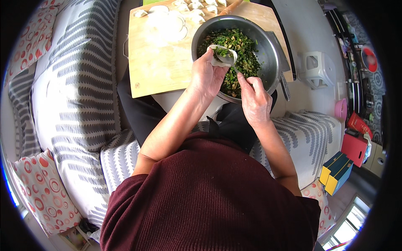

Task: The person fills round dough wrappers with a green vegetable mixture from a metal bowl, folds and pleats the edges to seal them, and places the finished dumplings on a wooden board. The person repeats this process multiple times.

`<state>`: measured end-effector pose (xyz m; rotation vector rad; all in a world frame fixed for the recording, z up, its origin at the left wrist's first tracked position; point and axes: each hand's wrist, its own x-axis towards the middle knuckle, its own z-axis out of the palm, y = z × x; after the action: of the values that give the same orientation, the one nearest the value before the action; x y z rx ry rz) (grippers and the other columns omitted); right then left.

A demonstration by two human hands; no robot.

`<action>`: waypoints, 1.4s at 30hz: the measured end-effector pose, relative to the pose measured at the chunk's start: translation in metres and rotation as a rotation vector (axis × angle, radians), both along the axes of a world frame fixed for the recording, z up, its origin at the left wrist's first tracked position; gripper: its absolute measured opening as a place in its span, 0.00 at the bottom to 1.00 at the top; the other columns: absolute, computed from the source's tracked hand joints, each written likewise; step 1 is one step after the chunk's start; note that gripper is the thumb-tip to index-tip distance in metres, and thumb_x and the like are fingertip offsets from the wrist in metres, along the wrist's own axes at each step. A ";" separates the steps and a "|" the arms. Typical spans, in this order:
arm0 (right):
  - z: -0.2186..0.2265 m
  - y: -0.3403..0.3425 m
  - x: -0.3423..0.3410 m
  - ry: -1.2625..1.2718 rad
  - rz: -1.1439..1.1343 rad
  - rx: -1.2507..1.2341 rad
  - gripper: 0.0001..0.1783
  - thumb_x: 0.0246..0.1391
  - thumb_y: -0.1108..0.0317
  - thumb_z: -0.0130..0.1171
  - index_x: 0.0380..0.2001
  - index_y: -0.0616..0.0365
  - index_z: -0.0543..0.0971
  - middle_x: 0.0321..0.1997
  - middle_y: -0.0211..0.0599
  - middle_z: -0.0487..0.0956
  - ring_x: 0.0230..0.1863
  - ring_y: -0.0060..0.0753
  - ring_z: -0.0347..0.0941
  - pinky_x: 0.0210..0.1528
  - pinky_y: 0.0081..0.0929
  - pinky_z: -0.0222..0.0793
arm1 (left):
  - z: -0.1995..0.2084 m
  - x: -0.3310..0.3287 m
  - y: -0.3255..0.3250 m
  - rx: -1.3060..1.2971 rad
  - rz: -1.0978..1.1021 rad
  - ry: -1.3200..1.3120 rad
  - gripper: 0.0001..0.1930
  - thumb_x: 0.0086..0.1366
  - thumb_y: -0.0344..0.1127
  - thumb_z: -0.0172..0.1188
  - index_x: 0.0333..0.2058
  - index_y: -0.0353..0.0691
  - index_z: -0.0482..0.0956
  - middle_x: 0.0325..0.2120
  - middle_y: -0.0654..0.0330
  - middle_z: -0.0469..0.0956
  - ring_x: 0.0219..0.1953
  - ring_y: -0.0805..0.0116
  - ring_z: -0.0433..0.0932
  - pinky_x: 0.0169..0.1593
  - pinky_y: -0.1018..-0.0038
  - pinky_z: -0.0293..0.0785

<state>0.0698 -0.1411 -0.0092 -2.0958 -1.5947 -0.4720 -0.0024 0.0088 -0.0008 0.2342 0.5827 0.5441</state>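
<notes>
My left hand [205, 76] is cupped around a round dumpling wrapper [217, 63] with green filling on it, over the left side of a large steel bowl [270, 52]. In my right hand [256, 102] is a metal spoon [229, 60], its tip in the wrapper against the filling. Chopped green filling [245, 44] with brownish bits lies in the bowl below both hands. Beyond, on the wooden board [159, 69], are several folded dumplings [197, 5] and some flat round wrappers [183, 32], partly washed out by glare.
A rolling pin [230, 7] lies behind the bowl. A cleaver-like metal blade [284, 85] shows beside the bowl's right edge. A white plastic stool [316, 69] stands to the right, and a patterned sofa [75, 92] runs along the left. Yellow-and-dark boxes [336, 171] stand at lower right.
</notes>
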 end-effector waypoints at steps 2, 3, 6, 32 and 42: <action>0.002 0.001 -0.001 0.031 0.006 0.031 0.21 0.47 0.77 0.62 0.46 0.51 0.80 0.34 0.31 0.72 0.28 0.31 0.75 0.30 0.27 0.74 | -0.002 0.000 0.001 -0.013 0.005 -0.019 0.19 0.76 0.42 0.34 0.49 0.32 0.67 0.47 0.53 0.73 0.51 0.61 0.74 0.60 0.64 0.68; 0.004 0.001 -0.001 0.046 0.008 0.046 0.20 0.47 0.78 0.63 0.45 0.51 0.81 0.33 0.31 0.72 0.28 0.31 0.75 0.30 0.27 0.74 | -0.001 0.000 0.002 -0.009 0.005 -0.026 0.19 0.76 0.42 0.34 0.50 0.32 0.67 0.48 0.52 0.73 0.51 0.61 0.74 0.60 0.64 0.68; 0.010 0.002 -0.003 0.261 0.022 0.123 0.17 0.48 0.79 0.63 0.44 0.54 0.82 0.32 0.32 0.73 0.28 0.30 0.74 0.30 0.25 0.72 | -0.001 -0.002 0.002 -0.002 -0.003 -0.056 0.20 0.76 0.42 0.33 0.51 0.33 0.67 0.48 0.53 0.73 0.50 0.61 0.74 0.58 0.63 0.70; 0.023 -0.029 0.083 0.913 -0.436 -0.203 0.12 0.55 0.70 0.60 0.42 0.61 0.82 0.29 0.35 0.82 0.31 0.23 0.77 0.39 0.21 0.72 | -0.008 -0.020 0.005 0.035 -0.060 -0.085 0.22 0.75 0.44 0.38 0.56 0.33 0.66 0.51 0.52 0.73 0.53 0.59 0.73 0.58 0.61 0.70; 0.023 -0.030 0.073 1.467 -0.369 -0.113 0.10 0.57 0.72 0.58 0.40 0.64 0.81 0.23 0.27 0.76 0.15 0.09 0.58 0.15 0.11 0.48 | -0.017 -0.019 0.007 0.014 -0.056 -0.076 0.21 0.74 0.43 0.38 0.55 0.34 0.66 0.50 0.53 0.73 0.53 0.60 0.73 0.58 0.62 0.70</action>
<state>0.1430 -0.1709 0.0135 -1.8897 -0.3619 0.9086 -0.0216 0.0154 -0.0174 0.2414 0.4972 0.5008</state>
